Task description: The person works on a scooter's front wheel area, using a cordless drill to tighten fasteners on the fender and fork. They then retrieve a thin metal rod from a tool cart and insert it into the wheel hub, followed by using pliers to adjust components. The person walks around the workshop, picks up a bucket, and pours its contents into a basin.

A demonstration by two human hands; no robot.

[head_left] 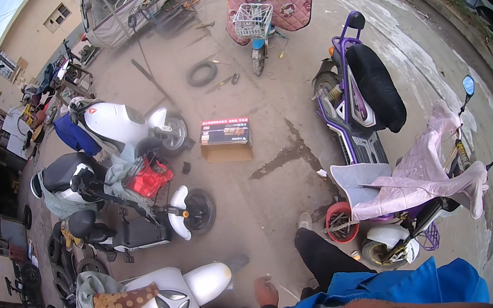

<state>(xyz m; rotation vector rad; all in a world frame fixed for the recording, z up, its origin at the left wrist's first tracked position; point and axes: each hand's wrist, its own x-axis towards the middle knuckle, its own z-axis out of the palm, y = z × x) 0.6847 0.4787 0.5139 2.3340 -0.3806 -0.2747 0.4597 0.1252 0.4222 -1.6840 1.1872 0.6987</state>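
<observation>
My left hand (266, 292) hangs low beside my body, its fingers curled in. Whatever they may hold is hidden. Nearest to it, on the left, is the rounded white front of a parked scooter (206, 283), with a gap between. My right hand does not show. I wear a blue jacket (406, 287), and my dark-trousered leg (322, 252) reaches forward over the concrete. In front of my foot and to its right stands a red bucket (340, 223) with dark pieces inside.
Scooters line the left, including a white one (114, 122). A purple scooter (350, 94) and one with a pink cover (409, 189) stand right. An open cardboard box (226, 141) lies ahead; beyond are a loose tire (202, 74) and a scooter with a pink quilt (287, 7).
</observation>
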